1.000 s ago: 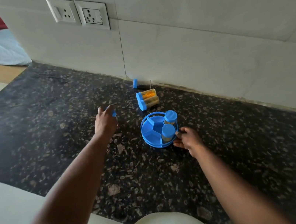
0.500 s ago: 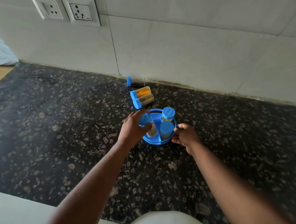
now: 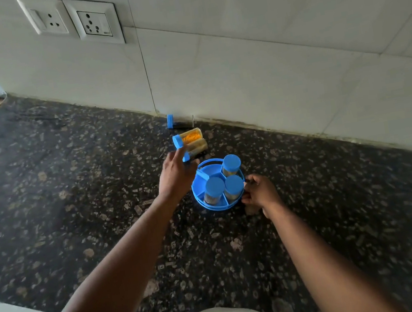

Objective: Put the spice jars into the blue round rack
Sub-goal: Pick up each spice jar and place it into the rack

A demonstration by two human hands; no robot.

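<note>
Your blue round plastic rack (image 3: 209, 207) sits on the dark speckled stone counter (image 3: 68, 177), with three blue-capped clear jars (image 3: 230, 165) standing in it. Your right hand (image 3: 260, 192) touches its right side. Your left hand (image 3: 175, 175) is left of it, maybe touching the two lying blue-capped jars (image 3: 192, 142) behind. Another lying jar (image 3: 178, 122) is by the wall (image 3: 237, 56).

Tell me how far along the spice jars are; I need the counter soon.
Done: three jars stand upright in the blue rack. In hand: the right hand holds the rack's rim, while the left hand reaches toward the brownish jar, not yet gripping it. Left: that jar, the orange one and a dark one by the wall, all lying on the counter.
</note>
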